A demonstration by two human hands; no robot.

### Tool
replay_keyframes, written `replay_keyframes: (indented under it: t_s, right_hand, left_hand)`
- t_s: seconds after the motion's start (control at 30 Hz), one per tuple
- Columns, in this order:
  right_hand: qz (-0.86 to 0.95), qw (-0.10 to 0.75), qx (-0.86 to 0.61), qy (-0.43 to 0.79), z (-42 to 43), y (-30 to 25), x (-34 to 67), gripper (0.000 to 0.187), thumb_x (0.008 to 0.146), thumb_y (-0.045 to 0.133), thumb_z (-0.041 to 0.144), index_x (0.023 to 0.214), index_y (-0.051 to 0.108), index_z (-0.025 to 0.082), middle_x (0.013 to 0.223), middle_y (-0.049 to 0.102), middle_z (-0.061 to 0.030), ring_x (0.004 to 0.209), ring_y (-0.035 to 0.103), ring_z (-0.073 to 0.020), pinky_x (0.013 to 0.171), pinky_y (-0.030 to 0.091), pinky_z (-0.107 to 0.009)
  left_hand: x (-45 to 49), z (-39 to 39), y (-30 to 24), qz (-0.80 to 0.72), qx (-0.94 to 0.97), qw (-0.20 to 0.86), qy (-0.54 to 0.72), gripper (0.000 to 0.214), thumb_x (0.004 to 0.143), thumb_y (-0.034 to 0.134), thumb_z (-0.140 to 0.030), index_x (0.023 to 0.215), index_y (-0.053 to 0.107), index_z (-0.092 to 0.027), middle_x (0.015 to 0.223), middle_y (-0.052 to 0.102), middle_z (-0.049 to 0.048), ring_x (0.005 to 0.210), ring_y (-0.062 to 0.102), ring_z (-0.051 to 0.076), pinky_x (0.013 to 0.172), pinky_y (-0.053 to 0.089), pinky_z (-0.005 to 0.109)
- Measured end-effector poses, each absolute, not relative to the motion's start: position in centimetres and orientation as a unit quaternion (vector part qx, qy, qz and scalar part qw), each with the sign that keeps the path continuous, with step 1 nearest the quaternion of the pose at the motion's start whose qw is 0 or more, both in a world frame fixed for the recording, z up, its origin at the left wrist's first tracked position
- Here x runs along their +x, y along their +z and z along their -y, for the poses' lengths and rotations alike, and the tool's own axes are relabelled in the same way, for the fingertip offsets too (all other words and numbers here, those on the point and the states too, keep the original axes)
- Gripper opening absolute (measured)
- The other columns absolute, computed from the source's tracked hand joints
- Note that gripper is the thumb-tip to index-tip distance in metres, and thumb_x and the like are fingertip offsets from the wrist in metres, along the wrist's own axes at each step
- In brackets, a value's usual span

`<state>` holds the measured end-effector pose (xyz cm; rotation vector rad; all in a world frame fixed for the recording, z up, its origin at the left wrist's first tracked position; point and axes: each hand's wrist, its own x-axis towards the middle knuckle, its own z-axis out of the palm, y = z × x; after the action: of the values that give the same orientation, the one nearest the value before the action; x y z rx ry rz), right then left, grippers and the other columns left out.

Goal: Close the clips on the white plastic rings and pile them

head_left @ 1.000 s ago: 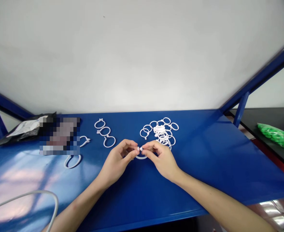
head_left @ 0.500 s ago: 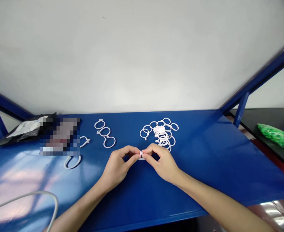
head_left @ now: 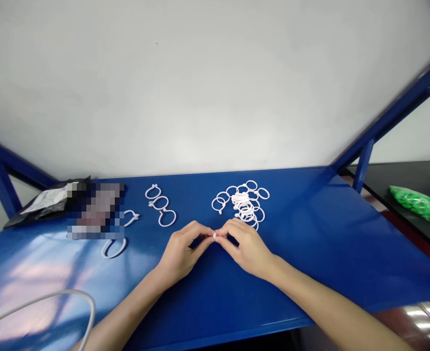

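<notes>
Near the middle of the blue table, my left hand (head_left: 185, 247) and my right hand (head_left: 247, 246) meet fingertip to fingertip. Both pinch one small white plastic ring (head_left: 214, 236), of which only a bit shows between the thumbs and forefingers; the rest is hidden. Just beyond my right hand lies a pile of white rings (head_left: 244, 208), several overlapping, with small knobbed ends. To the left of my hands, three white rings (head_left: 167, 218) lie in a loose row. Two more rings (head_left: 113, 248) rest further left, beside a blurred-out patch.
A black plastic package (head_left: 47, 201) with a white label lies at the back left, next to a pixelated flat item (head_left: 98, 209). A white cable (head_left: 54, 294) loops across the front left. Blue metal frame bars (head_left: 363, 165) flank the table. Right, a bag of green pieces (head_left: 418, 204) sits on a dark surface.
The view has shifted slightly, moving the left-hand items a little rightward in the picture. Both hands keep pinching the ring, and less of it shows below the fingertips now.
</notes>
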<state>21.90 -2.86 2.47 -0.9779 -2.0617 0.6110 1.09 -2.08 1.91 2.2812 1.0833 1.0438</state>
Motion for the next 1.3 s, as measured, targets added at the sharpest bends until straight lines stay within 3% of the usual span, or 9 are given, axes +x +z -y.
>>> replay_keyframes:
  t_s: [0.13, 0.2, 0.37, 0.53, 0.63, 0.77, 1.0, 1.17, 1.3]
  right_hand:
    - [0.806, 0.417, -0.401, 0.123, 1.5, 3.1, 22.9, 0.012, 0.103, 0.06, 0.026, 0.097, 0.07, 0.023, 0.092, 0.076, -0.0041, 0.087, 0.065, -0.0207, 0.082, 0.052, -0.036]
    - [0.788, 0.435, -0.432, 0.05, 0.4, 3.4, 24.0, 0.012, 0.102, 0.061, 0.027, 0.098, 0.072, 0.023, 0.092, 0.076, -0.0061, 0.092, 0.064, -0.024, 0.084, 0.052, -0.039]
    - [0.774, 0.403, -0.488, -0.001, -1.5, 3.2, 25.8, 0.012, 0.101, 0.061, 0.024, 0.1, 0.073, 0.024, 0.092, 0.076, -0.0074, 0.099, 0.059, -0.0289, 0.086, 0.053, -0.045]
    - [0.819, 0.366, -0.441, 0.004, -1.8, 1.9, 24.9, 0.011, 0.099, 0.064, 0.019, 0.1, 0.073, 0.024, 0.098, 0.078, -0.005, 0.11, 0.058, -0.0299, 0.094, 0.053, -0.047]
    - [0.831, 0.35, -0.431, 0.0, -1.7, 1.7, 24.5, 0.012, 0.097, 0.065, 0.015, 0.101, 0.073, 0.022, 0.101, 0.078, -0.0048, 0.117, 0.057, -0.0319, 0.095, 0.054, -0.049]
    - [0.832, 0.354, -0.428, 0.007, -0.9, 2.4, 24.2, 0.015, 0.097, 0.065, 0.015, 0.104, 0.073, 0.024, 0.105, 0.077, -0.0049, 0.123, 0.056, -0.0316, 0.099, 0.053, -0.049]
    - [0.821, 0.389, -0.403, 0.108, 2.1, 3.1, 22.1, 0.02, 0.099, 0.064, 0.028, 0.119, 0.069, 0.024, 0.115, 0.074, -0.0074, 0.114, 0.06, -0.0274, 0.099, 0.053, -0.047]
    - [0.808, 0.384, -0.405, 0.187, 3.1, 2.5, 21.3, 0.015, 0.104, 0.057, 0.028, 0.108, 0.071, 0.024, 0.097, 0.077, -0.004, 0.089, 0.067, -0.0208, 0.084, 0.054, -0.038]
    - [0.792, 0.386, -0.424, 0.211, 3.3, 2.7, 21.3, 0.016, 0.105, 0.055, 0.03, 0.102, 0.07, 0.024, 0.094, 0.076, -0.0031, 0.085, 0.068, -0.0194, 0.08, 0.053, -0.035]
  left_hand:
    - [-0.7, 0.6, 3.1, -0.52, 0.799, 0.034, 0.3, 0.024, 0.099, 0.057, -0.04, 0.102, 0.071, -0.022, 0.101, 0.076, 0.009, 0.097, 0.071, 0.026, 0.089, 0.053, 0.037]
    - [-2.1, -0.1, 3.8, -0.657, 0.72, -0.038, 0.218, 0.032, 0.099, 0.051, -0.045, 0.102, 0.07, -0.019, 0.105, 0.075, 0.0141, 0.1, 0.07, 0.033, 0.084, 0.053, 0.042]
    - [-4.4, -0.6, 4.5, -0.752, 0.658, -0.019, 0.03, 0.04, 0.101, 0.04, -0.044, 0.099, 0.069, -0.017, 0.103, 0.074, 0.0181, 0.087, 0.071, 0.036, 0.063, 0.045, 0.036]
    - [-3.7, -0.6, 4.2, -0.733, 0.679, 0.012, 0.041, 0.032, 0.1, 0.038, -0.037, 0.095, 0.064, -0.02, 0.104, 0.074, 0.0136, 0.084, 0.071, 0.031, 0.058, 0.037, 0.032]
    - [-3.4, -0.7, 4.1, -0.715, 0.686, 0.073, 0.112, 0.022, 0.096, 0.048, -0.039, 0.087, 0.06, -0.023, 0.085, 0.073, 0.0072, 0.074, 0.068, 0.026, 0.058, 0.036, 0.029]
    - [-2.9, -0.5, 3.8, -0.642, 0.686, 0.24, 0.243, 0.023, 0.091, 0.059, -0.045, 0.084, 0.057, -0.023, 0.064, 0.064, -0.0018, 0.059, 0.059, 0.017, 0.059, 0.04, 0.027]
    - [-0.6, 0.9, 4.1, -0.491, 0.624, 0.511, 0.328, 0.029, 0.087, 0.07, -0.047, 0.09, 0.06, -0.02, 0.082, 0.066, 0.0001, 0.067, 0.062, 0.013, 0.063, 0.051, 0.026]
    - [0.3, 1.7, 4.5, -0.457, 0.615, 0.559, 0.317, 0.028, 0.087, 0.071, -0.045, 0.087, 0.061, -0.019, 0.081, 0.066, 0.0006, 0.066, 0.061, 0.012, 0.064, 0.054, 0.026]
    - [0.5, 2.1, 4.8, -0.466, 0.608, 0.553, 0.329, 0.027, 0.087, 0.071, -0.044, 0.089, 0.063, -0.019, 0.082, 0.067, 0.0013, 0.066, 0.063, 0.013, 0.06, 0.053, 0.024]
